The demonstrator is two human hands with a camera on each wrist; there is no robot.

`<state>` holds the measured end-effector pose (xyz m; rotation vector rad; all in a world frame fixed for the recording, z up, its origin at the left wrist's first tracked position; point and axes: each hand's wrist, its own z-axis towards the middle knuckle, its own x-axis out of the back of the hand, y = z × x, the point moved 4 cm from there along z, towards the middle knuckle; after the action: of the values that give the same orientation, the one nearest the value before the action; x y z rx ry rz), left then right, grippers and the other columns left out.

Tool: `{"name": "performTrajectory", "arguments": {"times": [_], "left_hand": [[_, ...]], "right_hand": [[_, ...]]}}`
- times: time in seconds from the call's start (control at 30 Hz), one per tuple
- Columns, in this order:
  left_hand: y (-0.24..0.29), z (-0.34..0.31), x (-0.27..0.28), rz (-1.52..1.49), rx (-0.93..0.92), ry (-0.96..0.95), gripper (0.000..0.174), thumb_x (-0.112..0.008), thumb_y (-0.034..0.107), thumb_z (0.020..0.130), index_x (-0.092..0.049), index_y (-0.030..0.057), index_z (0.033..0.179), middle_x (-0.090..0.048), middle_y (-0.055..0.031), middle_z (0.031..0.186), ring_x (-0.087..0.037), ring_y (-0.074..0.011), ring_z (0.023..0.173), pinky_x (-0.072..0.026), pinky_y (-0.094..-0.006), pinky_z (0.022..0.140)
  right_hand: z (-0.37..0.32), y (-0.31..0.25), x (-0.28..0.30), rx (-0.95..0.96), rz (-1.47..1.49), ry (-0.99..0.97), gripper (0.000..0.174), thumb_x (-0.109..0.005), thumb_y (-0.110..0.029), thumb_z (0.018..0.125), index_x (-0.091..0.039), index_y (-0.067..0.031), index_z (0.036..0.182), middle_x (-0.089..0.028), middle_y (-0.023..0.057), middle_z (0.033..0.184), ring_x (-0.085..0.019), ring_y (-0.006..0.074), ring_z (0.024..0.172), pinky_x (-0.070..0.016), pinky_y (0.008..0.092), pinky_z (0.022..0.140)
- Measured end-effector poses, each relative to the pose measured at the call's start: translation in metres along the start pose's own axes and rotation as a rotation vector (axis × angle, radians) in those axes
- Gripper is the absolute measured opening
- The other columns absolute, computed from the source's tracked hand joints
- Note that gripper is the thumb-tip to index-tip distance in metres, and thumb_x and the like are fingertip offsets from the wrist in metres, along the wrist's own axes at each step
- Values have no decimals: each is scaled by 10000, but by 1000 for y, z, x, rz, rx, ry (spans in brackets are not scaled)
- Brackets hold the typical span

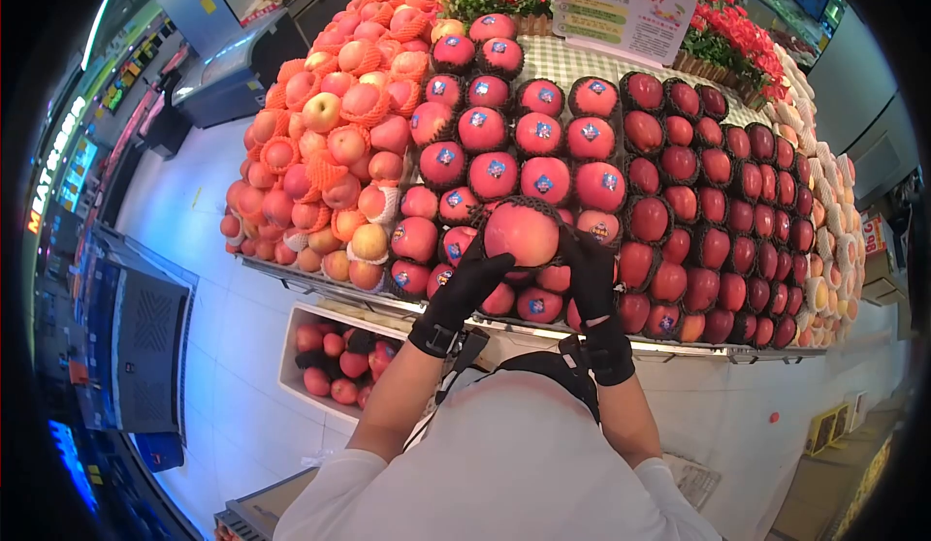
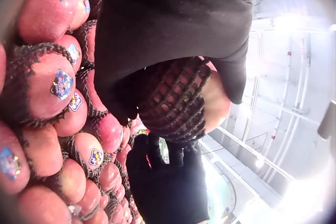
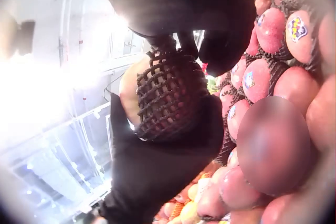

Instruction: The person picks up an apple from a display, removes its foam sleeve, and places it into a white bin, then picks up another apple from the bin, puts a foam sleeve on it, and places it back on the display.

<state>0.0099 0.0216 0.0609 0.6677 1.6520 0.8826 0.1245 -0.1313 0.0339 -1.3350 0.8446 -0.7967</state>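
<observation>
A large pink-red apple (image 1: pixel 522 234) sits in a black foam net (image 2: pixel 176 100), held up over the front of the display. My black-gloved left hand (image 1: pixel 470 284) grips it from the left, thumb on the near side and fingers curled round the netted back. My right hand (image 1: pixel 590 274), gloved the same way, is at the apple's right side. Its fingers (image 2: pixel 176 153) reach fairly straight to the net in the left wrist view. In the right wrist view its thumb meets the net's edge. The bared face of the apple points toward me.
Rows of stickered apples (image 1: pixel 545 134) in black nets lie around the hands. Darker red apples (image 1: pixel 713 202) fill the right, loose fruit in orange nets (image 1: pixel 339 143) the left. A white crate (image 1: pixel 291 378) of apples stands below; a sign (image 1: pixel 621 13) and red flowers (image 1: pixel 737 47) stand behind.
</observation>
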Motion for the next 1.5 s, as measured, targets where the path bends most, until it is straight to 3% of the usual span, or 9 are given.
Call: {"name": "performTrajectory", "arguments": {"times": [0.23, 0.33, 0.57, 0.83, 1.03, 1.13, 1.23, 1.33, 1.5], "left_hand": [[10, 4, -10, 343, -248, -4, 763, -764, 0, 759, -386, 34, 1421, -500, -124, 1374, -507, -231, 1263, -484, -390, 1030], [5, 5, -8, 262, -153, 11, 788, -785, 2, 737, -387, 32, 1417, -513, -130, 1353, -538, -232, 1225, -524, -379, 980], [-3, 9, 6, 431, -189, 84, 886, -832, 78, 704, -353, 31, 1448, -476, -142, 1406, -478, -259, 1302, -449, -414, 1071], [13, 2, -14, 196, -194, 14, 867, -857, 80, 665, -409, 31, 1405, -521, -124, 1350, -511, -237, 1251, -458, -402, 1049], [13, 6, -13, 389, -282, -46, 883, -864, 112, 677, -394, 19, 1418, -513, -127, 1360, -497, -233, 1264, -439, -391, 1062], [4, 11, -1, 527, -293, -51, 877, -850, 117, 702, -374, 16, 1431, -496, -130, 1375, -475, -231, 1284, -429, -389, 1067], [1, 9, 7, 439, -213, 21, 840, -815, 104, 745, -353, 11, 1441, -480, -133, 1385, -463, -232, 1293, -424, -381, 1068], [13, 2, -6, 383, -201, 31, 763, -695, 60, 791, -338, -2, 1462, -468, -150, 1406, -446, -241, 1305, -364, -391, 1109], [18, 2, -10, 386, -144, 58, 672, -634, 72, 852, -353, -1, 1459, -476, -140, 1396, -455, -228, 1294, -380, -382, 1092]], "right_hand": [[-12, -44, -4, 80, -191, 190, 255, -673, -208, 917, -709, 18, 1031, -705, 86, 823, -628, 108, 747, -507, 279, 684], [-18, -61, -9, 141, -218, 209, 245, -678, -198, 913, -704, 17, 1026, -712, 93, 842, -638, 113, 764, -509, 275, 697], [-22, -60, -8, 136, -186, 179, 245, -704, -138, 886, -683, 0, 1087, -696, 73, 850, -633, 119, 770, -513, 277, 708], [-9, -50, -4, 93, -30, 22, 415, -678, -162, 910, -533, -24, 1274, -584, 41, 1025, -555, 115, 882, -492, 277, 765], [-9, -24, -7, -91, 245, -272, 491, -624, -217, 945, -445, -28, 1362, -547, 33, 1142, -527, 104, 950, -487, 270, 786], [-7, 5, 5, -18, 108, -361, 461, -594, -210, 956, -448, -42, 1359, -553, 7, 1096, -521, 83, 894, -478, 251, 736], [-14, 14, 9, -193, 336, -330, 440, -577, -188, 957, -452, -54, 1357, -551, -13, 1053, -506, 62, 847, -463, 233, 688], [-9, 27, 10, -58, 154, -347, 440, -573, -176, 954, -451, -53, 1359, -547, -12, 1044, -500, 59, 828, -459, 232, 668], [-19, 2, -2, -255, 471, -244, 491, -574, -163, 951, -417, -42, 1400, -555, 47, 1173, -551, 117, 975, -498, 275, 791]]}}
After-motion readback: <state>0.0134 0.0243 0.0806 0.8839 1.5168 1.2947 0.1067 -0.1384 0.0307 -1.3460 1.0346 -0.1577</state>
